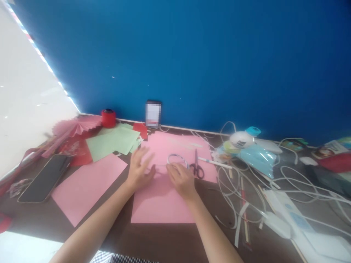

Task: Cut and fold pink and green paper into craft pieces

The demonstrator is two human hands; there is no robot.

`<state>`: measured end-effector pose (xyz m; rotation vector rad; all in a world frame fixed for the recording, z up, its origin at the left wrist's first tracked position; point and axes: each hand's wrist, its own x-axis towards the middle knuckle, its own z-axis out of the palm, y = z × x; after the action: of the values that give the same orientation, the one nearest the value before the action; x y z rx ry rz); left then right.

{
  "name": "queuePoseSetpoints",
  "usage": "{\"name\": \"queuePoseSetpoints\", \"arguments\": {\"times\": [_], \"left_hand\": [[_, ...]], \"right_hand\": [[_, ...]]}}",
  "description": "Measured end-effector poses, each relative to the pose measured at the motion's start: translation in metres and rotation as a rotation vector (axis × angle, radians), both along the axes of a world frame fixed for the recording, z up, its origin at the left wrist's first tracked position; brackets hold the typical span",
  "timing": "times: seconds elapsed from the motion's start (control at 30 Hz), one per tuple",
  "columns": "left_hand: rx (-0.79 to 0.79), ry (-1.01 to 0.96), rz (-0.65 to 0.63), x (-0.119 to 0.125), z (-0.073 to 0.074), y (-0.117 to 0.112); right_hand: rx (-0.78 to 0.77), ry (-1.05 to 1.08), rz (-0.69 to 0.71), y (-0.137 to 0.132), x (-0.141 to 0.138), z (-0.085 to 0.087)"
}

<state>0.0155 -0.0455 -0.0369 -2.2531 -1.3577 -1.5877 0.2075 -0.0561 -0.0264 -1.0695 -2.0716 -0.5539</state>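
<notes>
Both my hands rest on a pink paper sheet (161, 204) lying in front of me on the dark table. My left hand (139, 170) lies flat on the sheet with its fingers spread and stretched forward. My right hand (182, 179) presses down on the paper with its fingers bent and close together; nothing shows in them. Just beyond my right hand sit a clear tape roll (177, 159) and scissors (196, 166) with dark handles. A second pink sheet (87, 186) lies to the left.
A phone (45, 178) lies at the left, near light green sheets (113, 142), a pink paper fan (76, 126) and a red tape roll (108, 117). Another phone (153, 114) leans on the blue wall. White cables (287, 182), a pen (215, 162) and plastic packets (255, 155) crowd the right.
</notes>
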Motion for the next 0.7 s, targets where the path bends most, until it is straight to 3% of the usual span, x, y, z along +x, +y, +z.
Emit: {"name": "queuePoseSetpoints", "arguments": {"times": [0.07, 0.17, 0.53, 0.7], "left_hand": [[0.053, 0.222, -0.104, 0.005, 0.001, -0.002], [0.027, 0.302, -0.123, 0.012, 0.0, -0.003], [-0.272, 0.252, -0.237, 0.014, 0.007, -0.004], [-0.542, 0.038, -0.317, 0.014, 0.017, -0.005]], "right_hand": [[0.029, -0.018, 0.006, -0.001, -0.001, 0.001], [0.009, 0.001, 0.046, -0.001, -0.002, -0.001], [-0.165, 0.045, 0.145, 0.0, -0.005, -0.009], [-0.207, 0.045, 0.175, 0.0, -0.004, -0.009]]}}
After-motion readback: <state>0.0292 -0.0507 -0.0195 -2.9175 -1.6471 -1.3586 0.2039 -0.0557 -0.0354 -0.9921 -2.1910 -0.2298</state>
